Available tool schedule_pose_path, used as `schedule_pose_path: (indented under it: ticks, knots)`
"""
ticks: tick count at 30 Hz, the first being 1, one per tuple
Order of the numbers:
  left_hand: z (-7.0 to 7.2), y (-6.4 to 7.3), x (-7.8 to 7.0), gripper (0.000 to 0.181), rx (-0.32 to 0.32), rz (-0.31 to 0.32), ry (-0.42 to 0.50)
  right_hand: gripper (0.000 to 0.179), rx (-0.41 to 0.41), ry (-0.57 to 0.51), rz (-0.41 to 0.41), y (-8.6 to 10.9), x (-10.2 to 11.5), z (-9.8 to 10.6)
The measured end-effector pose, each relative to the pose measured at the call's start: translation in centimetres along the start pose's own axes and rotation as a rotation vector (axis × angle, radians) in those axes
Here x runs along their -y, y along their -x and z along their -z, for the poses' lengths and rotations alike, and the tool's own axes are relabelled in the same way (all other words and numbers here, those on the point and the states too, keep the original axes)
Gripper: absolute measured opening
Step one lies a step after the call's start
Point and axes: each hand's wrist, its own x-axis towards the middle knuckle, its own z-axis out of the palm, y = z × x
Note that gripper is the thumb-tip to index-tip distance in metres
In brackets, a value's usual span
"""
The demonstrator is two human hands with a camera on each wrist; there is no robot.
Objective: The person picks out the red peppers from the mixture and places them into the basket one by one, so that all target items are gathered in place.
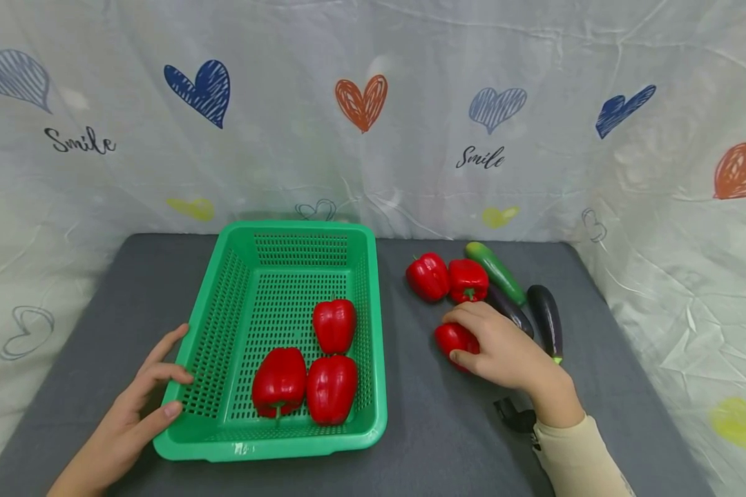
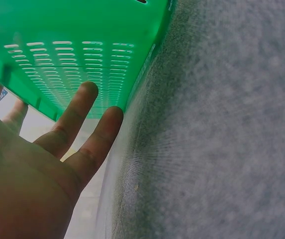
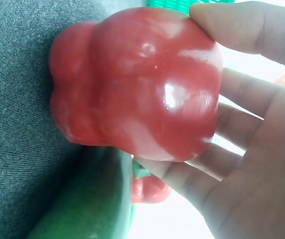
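Passable along the gray tabletop [image 1: 410, 393] between the green basket [image 1: 381, 345] and the gripped pepper [image 1: 451, 337]. Blocked beyond and rightward by two more peppers [image 1: 428, 277], a cucumber [image 1: 496, 273] and two eggplants [image 1: 545, 319].

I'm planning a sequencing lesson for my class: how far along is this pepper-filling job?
Looks done: three red peppers sit in the green basket. Under way: the right grip holds a fourth pepper, outside the basket. Apparently left: two loose red peppers on the table.
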Motion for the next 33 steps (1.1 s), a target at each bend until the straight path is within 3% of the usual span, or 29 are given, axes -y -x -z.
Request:
schedule_pose_path:
  ticks: [9, 19, 33]
  knots:
    - [-0.1, -0.1, -0.5, 0.038, 0.002, 0.027, -0.010, 0.043, -0.006, -0.013, 0.036, 0.0, -0.2, 0.0]
    - [0.0, 0.0, -1.2, 0.035, -0.008, 0.114, -0.082, 0.042, -0.007, -0.002, 0.050, -0.1, -0.3, 0.1]
    - [0.1, -0.1, -0.9, 0.034, 0.000, 0.118, -0.051, 0.043, -0.016, -0.015, 0.046, 0.0, -0.2, 0.1]
